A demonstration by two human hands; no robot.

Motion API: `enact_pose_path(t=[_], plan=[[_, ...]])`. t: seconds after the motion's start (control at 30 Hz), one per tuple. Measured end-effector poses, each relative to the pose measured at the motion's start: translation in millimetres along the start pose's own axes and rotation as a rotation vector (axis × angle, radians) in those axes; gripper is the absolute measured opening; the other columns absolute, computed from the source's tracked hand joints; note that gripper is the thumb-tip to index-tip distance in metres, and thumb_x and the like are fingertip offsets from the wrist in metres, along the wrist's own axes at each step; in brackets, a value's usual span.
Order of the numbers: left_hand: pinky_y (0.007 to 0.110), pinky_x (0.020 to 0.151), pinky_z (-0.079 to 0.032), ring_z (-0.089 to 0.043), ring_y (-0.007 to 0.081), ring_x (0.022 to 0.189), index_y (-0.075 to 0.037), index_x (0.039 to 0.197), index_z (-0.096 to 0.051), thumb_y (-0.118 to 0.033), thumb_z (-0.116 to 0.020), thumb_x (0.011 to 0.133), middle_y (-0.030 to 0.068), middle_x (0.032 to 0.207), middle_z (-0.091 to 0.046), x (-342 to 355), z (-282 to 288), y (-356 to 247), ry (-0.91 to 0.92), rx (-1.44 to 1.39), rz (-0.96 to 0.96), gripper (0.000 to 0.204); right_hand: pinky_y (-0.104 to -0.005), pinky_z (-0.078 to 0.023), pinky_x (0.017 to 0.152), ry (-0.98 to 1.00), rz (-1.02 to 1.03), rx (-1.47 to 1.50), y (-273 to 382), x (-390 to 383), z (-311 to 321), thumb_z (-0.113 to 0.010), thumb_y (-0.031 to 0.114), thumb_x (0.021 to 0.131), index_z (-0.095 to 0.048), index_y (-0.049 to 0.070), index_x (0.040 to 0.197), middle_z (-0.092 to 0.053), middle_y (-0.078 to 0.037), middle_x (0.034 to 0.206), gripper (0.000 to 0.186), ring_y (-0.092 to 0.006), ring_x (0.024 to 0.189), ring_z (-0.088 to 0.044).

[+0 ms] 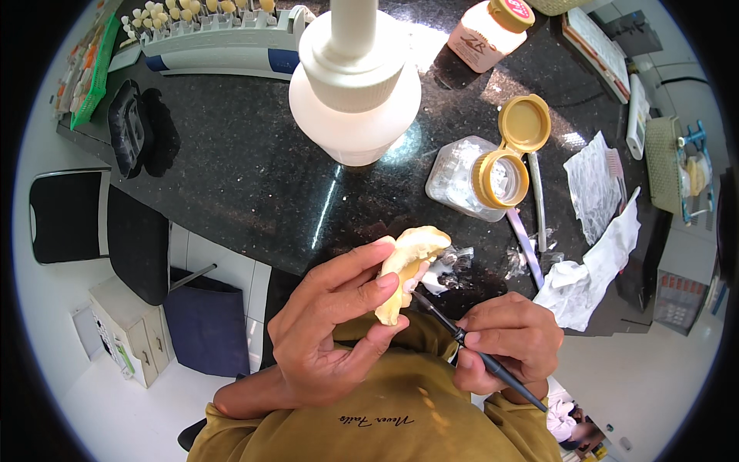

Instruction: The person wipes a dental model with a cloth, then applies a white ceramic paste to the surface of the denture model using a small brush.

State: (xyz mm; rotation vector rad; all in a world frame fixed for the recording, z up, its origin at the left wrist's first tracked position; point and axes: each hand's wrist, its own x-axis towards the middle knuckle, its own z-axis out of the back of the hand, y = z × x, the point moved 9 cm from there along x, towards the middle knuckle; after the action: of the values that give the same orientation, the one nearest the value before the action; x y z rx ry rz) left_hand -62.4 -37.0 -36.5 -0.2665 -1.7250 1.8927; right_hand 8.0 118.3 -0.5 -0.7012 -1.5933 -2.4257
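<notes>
My left hand (331,323) holds a yellow, curved dental cast (396,302) between thumb and fingers, with white and pale pink material along its inner side. My right hand (508,346) is closed on a slim black brush-like tool (506,376), whose fine tip meets the cast. Behind the cast, crumpled foil and white scraps (440,273) lie on the dark speckled counter (231,215). An open jar of white powder (454,175) with a yellow flip lid stands just beyond, beside a lilac stick (527,252).
A large white pump bottle (354,123), pink jar (477,44), tooth shade rack (215,58), black tray (125,131) and green basket (91,92) occupy the counter. White tissues (579,285) lie right. A black chair (135,239), low cabinet (123,331) and side basket (662,165) surround it.
</notes>
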Motion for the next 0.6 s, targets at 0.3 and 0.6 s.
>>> enact_pose_path(t=[0.3,0.6], plan=[[0.039,0.096,-0.053,-0.055,0.0356,0.120,0.004,0.114,-0.056,0.010,-0.075,0.072,0.0314,0.130,-0.047,-0.6,-1.3,0.0,0.006,-0.008,-0.013,0.046,-0.0267,-0.053,0.048,-0.044,-0.015,0.052,2.2,-3.5,13.7,-0.073,-0.004,0.062,-0.065,-0.004,0.086,-0.065,-0.012,0.073,0.024,-0.0208,0.056,-0.064],[0.036,0.089,-0.057,-0.061,0.0340,0.111,0.008,0.110,-0.060,0.014,-0.075,0.068,0.0295,0.125,-0.054,-0.6,2.3,2.5,-0.119,-0.104,0.012,0.044,-0.0216,-0.048,0.048,0.007,-0.389,-0.078,-23.8,-18.4,29.0,-0.073,-0.004,0.061,-0.062,-0.001,0.075,-0.067,-0.013,0.066,0.018,-0.0155,0.053,-0.065]])
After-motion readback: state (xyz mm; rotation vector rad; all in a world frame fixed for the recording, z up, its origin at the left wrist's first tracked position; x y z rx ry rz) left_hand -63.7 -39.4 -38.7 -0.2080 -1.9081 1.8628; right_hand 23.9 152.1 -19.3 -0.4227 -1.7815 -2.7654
